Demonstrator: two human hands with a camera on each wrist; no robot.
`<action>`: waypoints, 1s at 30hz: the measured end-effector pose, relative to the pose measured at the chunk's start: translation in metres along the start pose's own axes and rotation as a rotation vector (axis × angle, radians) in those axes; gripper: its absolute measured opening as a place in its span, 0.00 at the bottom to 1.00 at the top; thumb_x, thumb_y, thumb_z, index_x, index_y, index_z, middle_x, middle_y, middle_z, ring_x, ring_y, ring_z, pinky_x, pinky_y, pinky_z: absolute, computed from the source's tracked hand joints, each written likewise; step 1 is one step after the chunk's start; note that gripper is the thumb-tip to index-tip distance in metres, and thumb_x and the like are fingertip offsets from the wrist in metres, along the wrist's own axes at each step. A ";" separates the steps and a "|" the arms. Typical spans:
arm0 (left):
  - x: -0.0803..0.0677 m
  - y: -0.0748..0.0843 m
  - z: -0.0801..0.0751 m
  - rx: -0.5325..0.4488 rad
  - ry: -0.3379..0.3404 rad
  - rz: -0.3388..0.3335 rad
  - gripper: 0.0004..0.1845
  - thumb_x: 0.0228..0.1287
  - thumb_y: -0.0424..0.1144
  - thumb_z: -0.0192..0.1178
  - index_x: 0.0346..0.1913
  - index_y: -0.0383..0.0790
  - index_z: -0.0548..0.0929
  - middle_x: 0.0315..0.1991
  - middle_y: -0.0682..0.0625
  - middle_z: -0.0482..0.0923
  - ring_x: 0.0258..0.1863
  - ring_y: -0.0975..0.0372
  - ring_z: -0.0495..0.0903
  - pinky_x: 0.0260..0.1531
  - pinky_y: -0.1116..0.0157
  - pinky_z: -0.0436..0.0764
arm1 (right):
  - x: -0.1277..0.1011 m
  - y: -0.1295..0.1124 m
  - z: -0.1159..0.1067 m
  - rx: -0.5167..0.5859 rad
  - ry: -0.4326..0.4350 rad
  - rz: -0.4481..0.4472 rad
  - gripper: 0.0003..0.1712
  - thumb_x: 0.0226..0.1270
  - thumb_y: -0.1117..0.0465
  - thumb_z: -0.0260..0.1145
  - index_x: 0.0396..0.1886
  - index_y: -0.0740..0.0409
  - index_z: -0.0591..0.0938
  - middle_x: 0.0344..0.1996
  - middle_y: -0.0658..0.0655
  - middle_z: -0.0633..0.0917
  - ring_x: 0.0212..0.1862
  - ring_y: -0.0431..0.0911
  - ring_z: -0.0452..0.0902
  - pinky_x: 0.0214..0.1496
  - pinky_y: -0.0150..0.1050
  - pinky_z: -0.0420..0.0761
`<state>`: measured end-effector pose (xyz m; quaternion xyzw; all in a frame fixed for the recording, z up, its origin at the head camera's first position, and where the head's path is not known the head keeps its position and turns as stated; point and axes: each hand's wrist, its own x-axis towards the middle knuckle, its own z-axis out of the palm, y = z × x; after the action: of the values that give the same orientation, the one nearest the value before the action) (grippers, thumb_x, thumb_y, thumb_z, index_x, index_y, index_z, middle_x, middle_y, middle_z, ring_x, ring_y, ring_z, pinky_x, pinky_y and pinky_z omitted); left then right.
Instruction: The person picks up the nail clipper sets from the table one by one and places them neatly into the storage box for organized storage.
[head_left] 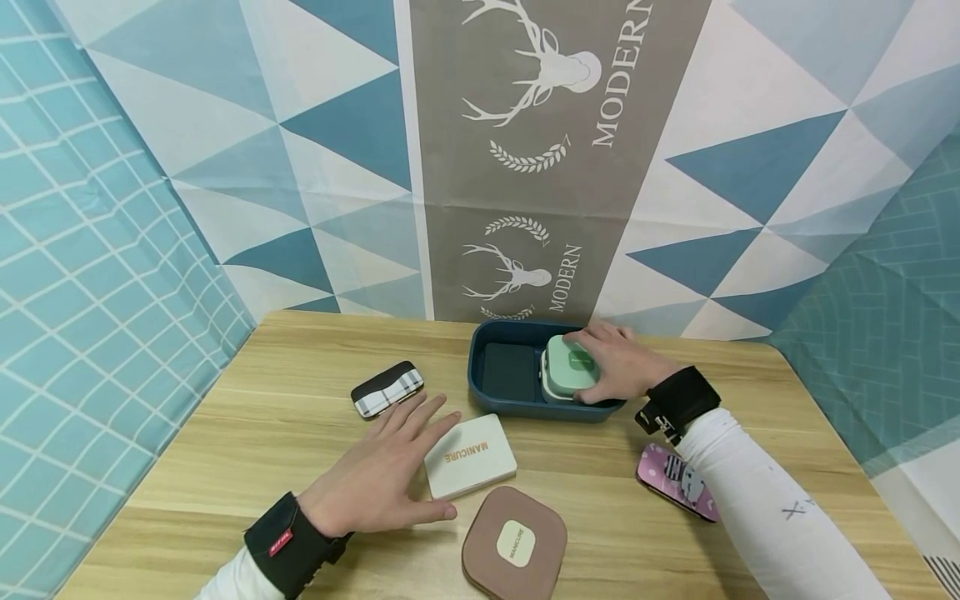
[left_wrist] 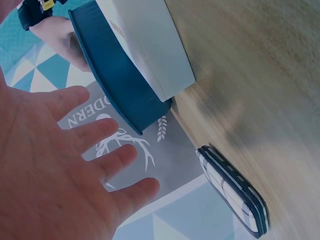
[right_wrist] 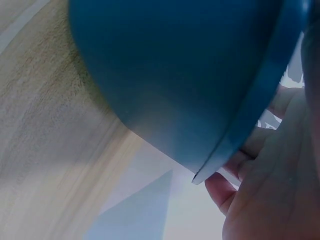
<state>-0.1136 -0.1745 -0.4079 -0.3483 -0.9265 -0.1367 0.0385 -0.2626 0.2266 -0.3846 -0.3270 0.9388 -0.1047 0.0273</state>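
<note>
A mint-green manicure case [head_left: 566,367] lies in the right part of a dark blue bin [head_left: 540,409], with a white layer showing beneath it. My right hand [head_left: 628,364] grips the green case, thumb at its near edge and fingers over its far side. In the right wrist view the bin's wall [right_wrist: 165,85] hides the case from the hand [right_wrist: 272,170]. My left hand [head_left: 375,479], fingers spread and holding nothing, is nearest a white case marked MANICURE [head_left: 472,458]. Left wrist view: the palm [left_wrist: 60,165] is apart from the white case [left_wrist: 150,45].
A plaid-and-black case [head_left: 387,388] lies left of the bin. A brown rounded case [head_left: 516,542] is at the front, and a pink patterned case [head_left: 675,482] lies near the right forearm. A dark flat rectangle [head_left: 510,372] fills the bin's left part. Patterned cloth hangs behind the table.
</note>
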 end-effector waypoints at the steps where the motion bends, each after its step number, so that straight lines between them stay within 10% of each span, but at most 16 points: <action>1: 0.000 0.000 0.000 -0.003 -0.005 -0.004 0.58 0.57 0.73 0.70 0.84 0.48 0.63 0.84 0.43 0.54 0.82 0.42 0.52 0.77 0.39 0.58 | 0.000 0.000 0.000 0.000 -0.002 0.000 0.52 0.56 0.43 0.80 0.78 0.57 0.71 0.64 0.64 0.75 0.66 0.60 0.67 0.64 0.63 0.60; 30: 0.000 0.001 0.000 -0.007 0.019 0.002 0.58 0.57 0.72 0.71 0.84 0.47 0.63 0.84 0.43 0.55 0.82 0.44 0.54 0.76 0.38 0.59 | -0.007 0.000 -0.003 0.004 0.037 -0.004 0.54 0.56 0.39 0.80 0.78 0.55 0.71 0.70 0.65 0.72 0.68 0.64 0.64 0.60 0.60 0.62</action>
<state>-0.1129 -0.1739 -0.4075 -0.3479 -0.9253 -0.1433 0.0461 -0.2570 0.2316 -0.3817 -0.3268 0.9383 -0.1128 0.0103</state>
